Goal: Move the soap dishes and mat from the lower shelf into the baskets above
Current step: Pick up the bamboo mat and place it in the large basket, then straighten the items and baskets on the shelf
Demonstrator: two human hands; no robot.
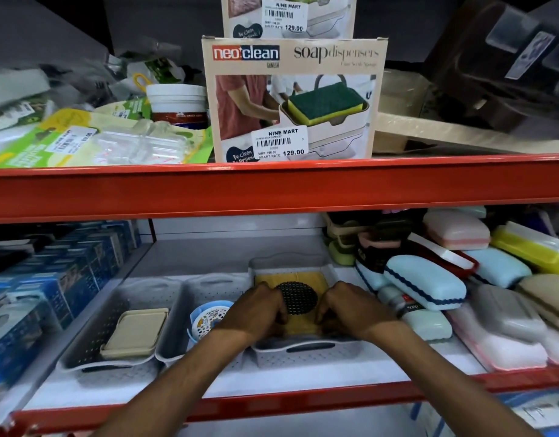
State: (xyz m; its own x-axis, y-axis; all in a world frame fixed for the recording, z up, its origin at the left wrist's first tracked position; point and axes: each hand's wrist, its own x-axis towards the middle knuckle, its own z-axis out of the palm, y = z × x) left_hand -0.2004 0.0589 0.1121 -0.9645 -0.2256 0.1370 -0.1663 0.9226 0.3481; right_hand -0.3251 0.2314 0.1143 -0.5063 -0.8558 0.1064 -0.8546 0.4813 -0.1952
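Shelf: three baskets; both hands gripping one mat.

Yellow mat with a black gridded circle; grey perforated baskets; beige soap dish; red shelf rails.

Shop shelving w/ red steel beams across front; white shelf boards. Upper tier cluttered w/ boxed soap dispensers, packets. Blue boxes stacked lower left. Dark back wall; bright overhead light.
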